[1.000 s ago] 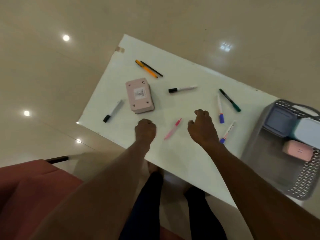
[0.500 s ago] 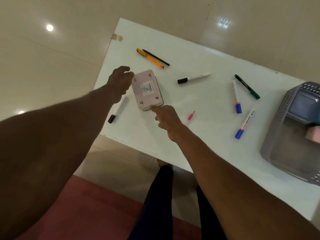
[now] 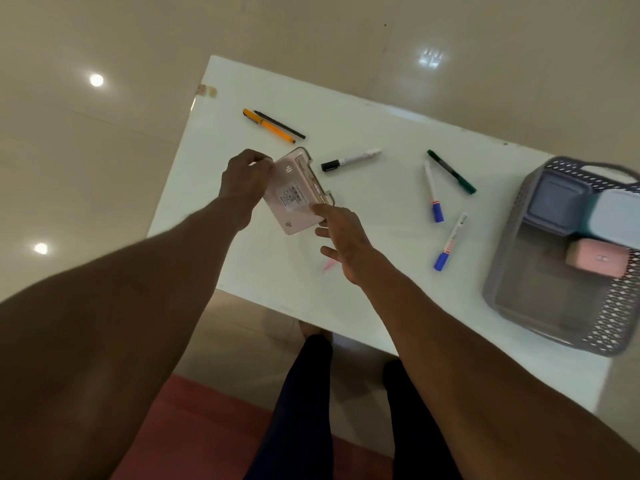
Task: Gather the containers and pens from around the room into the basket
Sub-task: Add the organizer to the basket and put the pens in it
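My left hand (image 3: 246, 180) grips the far-left edge of a pink container (image 3: 293, 195) and holds it tilted above the white table (image 3: 381, 271). My right hand (image 3: 341, 237) touches its near-right edge with the thumb, fingers spread. Pens lie on the table: an orange pen (image 3: 268, 125) beside a black pen (image 3: 280, 124), a white marker with a black cap (image 3: 349, 160), a green marker (image 3: 450, 171), two blue-capped markers (image 3: 433, 192) (image 3: 450, 242), and a pink pen (image 3: 329, 264) partly hidden under my right hand. The grey basket (image 3: 519, 299) stands at the right.
Inside the basket lie a grey-blue container (image 3: 554, 199), a pale blue one (image 3: 616, 216) and a small pink one (image 3: 597, 258). A red seat (image 3: 194, 427) is below the table's near edge. My legs (image 3: 298, 403) stand by the table.
The pink container lay flat on the table; now it is lifted and tilted between my hands. The black-capped marker that lay left of it is hidden by my left arm.
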